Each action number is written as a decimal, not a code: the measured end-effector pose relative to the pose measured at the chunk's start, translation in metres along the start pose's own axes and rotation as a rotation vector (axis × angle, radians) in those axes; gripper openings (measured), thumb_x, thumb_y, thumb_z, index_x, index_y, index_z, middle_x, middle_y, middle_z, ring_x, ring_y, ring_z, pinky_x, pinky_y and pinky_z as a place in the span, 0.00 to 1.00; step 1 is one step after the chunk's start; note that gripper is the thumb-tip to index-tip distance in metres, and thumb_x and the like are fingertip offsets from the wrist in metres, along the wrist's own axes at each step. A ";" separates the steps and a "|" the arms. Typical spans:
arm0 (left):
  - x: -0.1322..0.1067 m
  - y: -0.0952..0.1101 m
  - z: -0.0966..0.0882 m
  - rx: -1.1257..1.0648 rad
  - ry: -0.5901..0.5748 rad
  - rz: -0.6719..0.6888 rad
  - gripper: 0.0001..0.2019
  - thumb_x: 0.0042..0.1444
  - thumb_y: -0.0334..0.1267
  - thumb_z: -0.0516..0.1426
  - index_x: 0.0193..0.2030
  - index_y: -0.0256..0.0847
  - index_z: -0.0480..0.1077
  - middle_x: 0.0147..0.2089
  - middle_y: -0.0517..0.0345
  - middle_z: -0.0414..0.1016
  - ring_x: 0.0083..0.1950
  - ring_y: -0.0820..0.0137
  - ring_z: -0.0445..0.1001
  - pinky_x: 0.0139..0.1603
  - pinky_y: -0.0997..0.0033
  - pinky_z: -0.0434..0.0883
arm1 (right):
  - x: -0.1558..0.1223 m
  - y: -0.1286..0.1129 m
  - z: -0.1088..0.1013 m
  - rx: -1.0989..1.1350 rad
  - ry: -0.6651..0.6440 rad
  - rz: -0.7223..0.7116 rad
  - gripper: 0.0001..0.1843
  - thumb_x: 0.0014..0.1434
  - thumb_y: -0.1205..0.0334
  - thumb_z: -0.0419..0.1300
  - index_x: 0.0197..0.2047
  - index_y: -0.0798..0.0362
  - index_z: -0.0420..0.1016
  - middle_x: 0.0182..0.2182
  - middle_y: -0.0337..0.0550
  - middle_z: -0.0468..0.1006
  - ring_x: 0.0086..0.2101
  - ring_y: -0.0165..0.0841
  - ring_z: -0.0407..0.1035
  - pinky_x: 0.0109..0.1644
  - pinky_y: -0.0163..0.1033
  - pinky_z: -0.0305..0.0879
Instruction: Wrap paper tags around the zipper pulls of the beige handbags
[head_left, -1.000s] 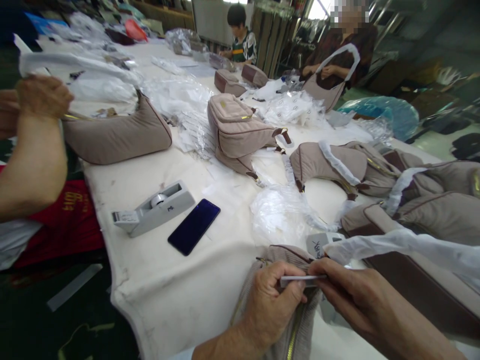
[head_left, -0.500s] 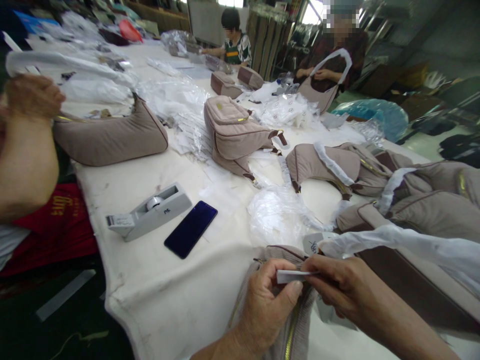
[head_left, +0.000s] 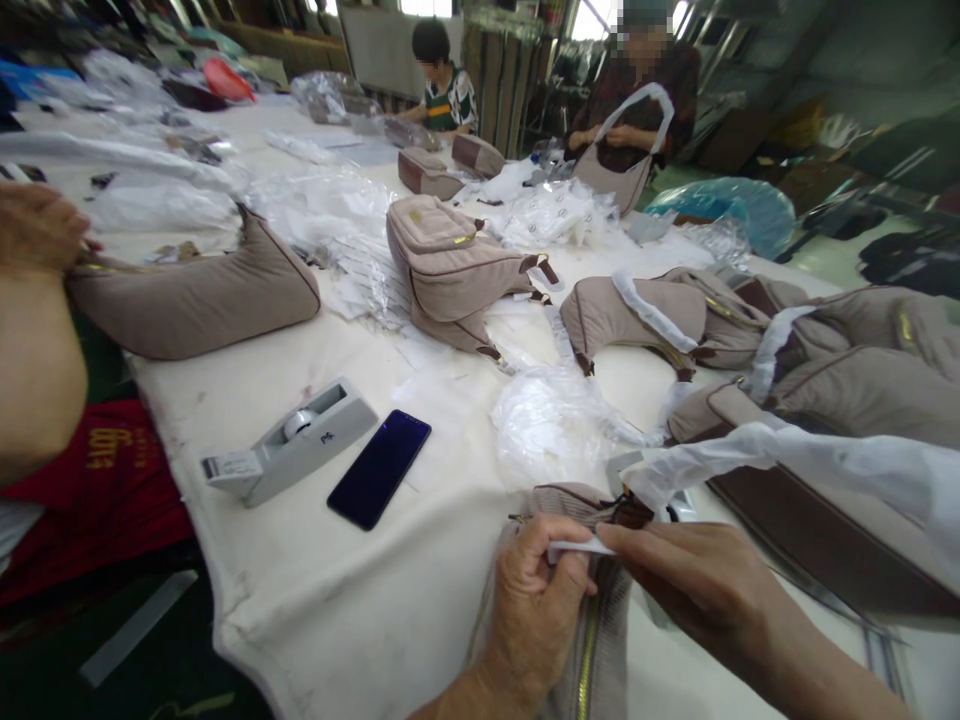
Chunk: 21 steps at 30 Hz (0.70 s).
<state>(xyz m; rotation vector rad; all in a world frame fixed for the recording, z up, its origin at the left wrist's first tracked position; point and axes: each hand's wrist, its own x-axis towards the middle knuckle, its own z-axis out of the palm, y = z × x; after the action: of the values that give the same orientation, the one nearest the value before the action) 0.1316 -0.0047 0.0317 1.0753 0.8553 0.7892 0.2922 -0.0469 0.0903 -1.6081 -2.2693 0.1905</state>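
A taupe handbag [head_left: 592, 640] with a gold zipper lies at the table's near edge under both my hands. My left hand [head_left: 536, 610] is closed, its thumb and fingers pinching a small white strip [head_left: 577, 547] over the bag's top. My right hand [head_left: 690, 580] is closed too and pinches the other end of that strip with its fingertips. A white-wrapped strap [head_left: 795, 460] runs from the bag off to the right.
A grey tape dispenser [head_left: 296, 440] and a dark phone [head_left: 379, 482] lie on the white table [head_left: 360, 600]. Several taupe bags [head_left: 457, 270] and clear plastic wrap [head_left: 555, 420] cover the middle. A person's arm [head_left: 34, 330] holds a bag [head_left: 195, 295] at left; two people work at the far end.
The view has shifted slightly so everything sits a bit lower left. My hands keep pinching the white strip, now pressed lower against the bag's top.
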 end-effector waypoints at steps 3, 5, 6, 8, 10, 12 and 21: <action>-0.004 -0.002 0.001 0.080 -0.014 0.052 0.06 0.54 0.32 0.53 0.33 0.40 0.72 0.27 0.61 0.71 0.26 0.75 0.70 0.31 0.78 0.67 | -0.007 0.009 -0.004 -0.079 -0.013 -0.174 0.17 0.65 0.72 0.44 0.54 0.55 0.64 0.24 0.37 0.72 0.23 0.28 0.65 0.27 0.34 0.59; -0.006 -0.003 0.003 0.116 -0.019 0.077 0.06 0.54 0.31 0.53 0.33 0.40 0.72 0.29 0.61 0.71 0.26 0.76 0.69 0.31 0.77 0.67 | -0.010 0.013 -0.008 -0.142 -0.048 -0.256 0.18 0.66 0.70 0.42 0.56 0.58 0.62 0.26 0.40 0.73 0.25 0.31 0.66 0.30 0.37 0.61; -0.006 -0.003 0.004 0.119 -0.020 0.076 0.06 0.54 0.31 0.53 0.33 0.40 0.72 0.29 0.61 0.71 0.26 0.76 0.69 0.30 0.77 0.67 | -0.011 0.015 -0.009 -0.175 -0.067 -0.292 0.18 0.66 0.70 0.41 0.56 0.59 0.61 0.28 0.42 0.74 0.26 0.32 0.66 0.32 0.39 0.62; -0.006 -0.002 0.007 0.083 -0.016 0.023 0.05 0.53 0.33 0.54 0.33 0.40 0.72 0.28 0.62 0.70 0.25 0.77 0.68 0.28 0.78 0.66 | -0.012 0.019 -0.010 -0.241 -0.092 -0.353 0.18 0.66 0.71 0.41 0.55 0.63 0.62 0.29 0.44 0.74 0.28 0.33 0.66 0.34 0.41 0.63; -0.007 -0.003 0.010 0.002 -0.013 -0.079 0.04 0.53 0.35 0.55 0.33 0.39 0.70 0.26 0.62 0.70 0.24 0.77 0.68 0.27 0.78 0.66 | -0.012 0.022 -0.008 -0.297 -0.078 -0.401 0.18 0.66 0.71 0.41 0.54 0.64 0.64 0.28 0.43 0.73 0.28 0.33 0.65 0.34 0.42 0.63; -0.008 -0.004 0.010 -0.084 -0.013 -0.175 0.05 0.53 0.37 0.56 0.33 0.38 0.70 0.26 0.62 0.72 0.24 0.76 0.69 0.29 0.78 0.66 | -0.012 0.025 -0.005 -0.313 -0.044 -0.430 0.17 0.66 0.71 0.42 0.52 0.64 0.66 0.27 0.43 0.72 0.28 0.33 0.65 0.35 0.42 0.62; 0.007 0.004 -0.008 -0.368 -0.213 -0.467 0.17 0.53 0.49 0.56 0.38 0.34 0.69 0.28 0.52 0.75 0.27 0.68 0.75 0.32 0.69 0.70 | -0.018 0.031 0.015 -0.230 0.112 -0.405 0.17 0.65 0.72 0.44 0.52 0.66 0.67 0.26 0.44 0.72 0.28 0.34 0.63 0.37 0.44 0.62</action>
<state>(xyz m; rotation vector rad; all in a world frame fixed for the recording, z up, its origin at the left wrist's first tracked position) 0.1266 0.0056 0.0325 0.5869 0.7064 0.4065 0.3191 -0.0515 0.0631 -1.1817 -2.5378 -0.2647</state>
